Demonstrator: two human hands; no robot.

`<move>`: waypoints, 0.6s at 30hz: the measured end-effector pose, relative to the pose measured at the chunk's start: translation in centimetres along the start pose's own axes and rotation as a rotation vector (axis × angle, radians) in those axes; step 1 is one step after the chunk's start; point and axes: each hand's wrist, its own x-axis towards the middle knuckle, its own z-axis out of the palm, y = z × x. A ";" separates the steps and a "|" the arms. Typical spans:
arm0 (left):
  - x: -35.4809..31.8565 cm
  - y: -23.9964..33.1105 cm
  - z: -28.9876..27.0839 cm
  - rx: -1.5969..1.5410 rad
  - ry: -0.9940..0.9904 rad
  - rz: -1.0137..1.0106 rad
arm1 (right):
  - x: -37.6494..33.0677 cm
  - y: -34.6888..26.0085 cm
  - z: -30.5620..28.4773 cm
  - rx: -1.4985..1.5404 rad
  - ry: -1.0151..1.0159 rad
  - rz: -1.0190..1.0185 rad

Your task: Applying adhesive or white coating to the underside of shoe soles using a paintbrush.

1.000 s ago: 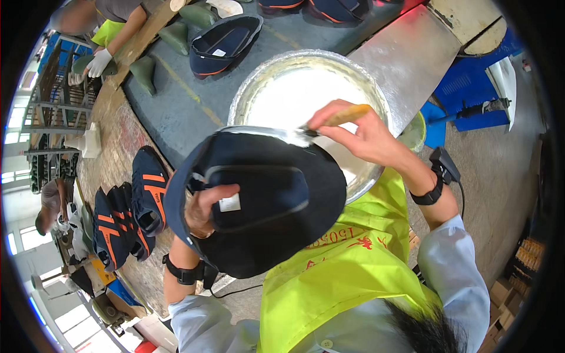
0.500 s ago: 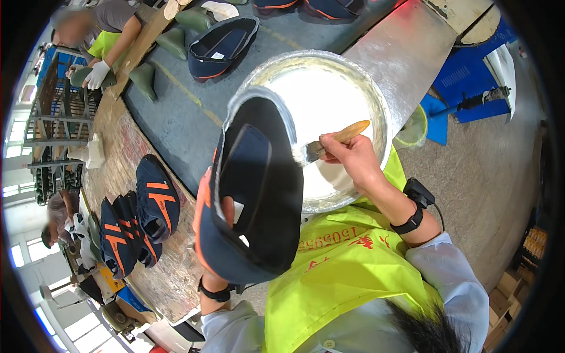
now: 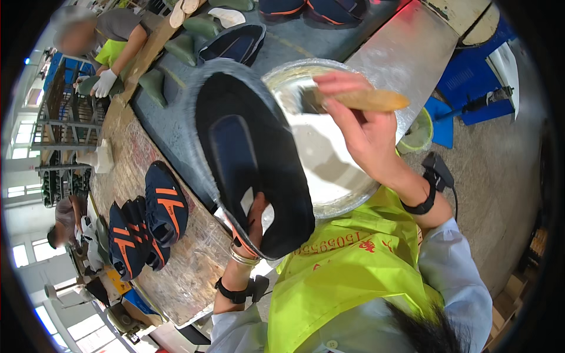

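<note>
My left hand (image 3: 257,219) is closed on a dark shoe upper (image 3: 268,162) with orange trim, thumb inside its opening. The upper stands tilted, its black, open underside facing me; a whitish band runs along its far edge. My right hand (image 3: 375,138) grips a flat paintbrush (image 3: 372,100) by its wooden handle. Its dark head points left, near the upper's edge; whether they touch, I cannot tell. Beneath both hands is a large round metal basin (image 3: 348,206) holding white liquid, partly hidden by the upper and my right hand.
Several navy-and-orange shoe uppers (image 3: 166,203) stand on the worn wooden table at left. Another upper (image 3: 235,44) and green shoe lasts (image 3: 153,87) lie on the grey surface beyond. A gloved co-worker (image 3: 120,35) handles a green last at far left. A bucket (image 3: 418,130) stands at right.
The brush has moved away from the upper's near right edge, up and farther out, its handle now level. My left hand has turned the upper and shifted it left.
</note>
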 end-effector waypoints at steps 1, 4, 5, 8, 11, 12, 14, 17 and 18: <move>-0.1 -0.3 0.2 0.064 -0.020 -0.061 | 1.2 0.0 0.6 0.046 0.049 -0.018; 0.3 -1.1 0.4 -0.122 -0.177 0.126 | 2.5 0.2 1.1 0.059 0.140 -0.012; 0.4 -1.3 0.5 -0.146 -0.193 0.194 | 2.0 0.4 1.2 -0.009 0.127 0.031; 1.3 -1.2 0.4 -0.057 -0.129 0.158 | -1.1 0.7 1.4 -0.010 0.032 0.249; 2.9 -0.8 0.3 0.091 -0.039 0.185 | -5.0 0.9 2.1 0.123 0.003 0.469; 3.4 -0.8 0.3 -0.045 -0.027 0.153 | -6.1 0.8 2.2 0.155 0.009 0.524; 4.9 -1.1 0.3 -0.151 0.016 0.129 | -7.9 0.4 1.7 0.118 -0.065 0.695; 6.7 -2.0 -0.4 0.083 0.040 0.435 | -8.5 0.4 1.3 0.132 -0.160 0.727; 7.0 -2.3 -0.8 -0.346 0.062 0.166 | -8.4 0.4 1.0 0.132 -0.214 0.770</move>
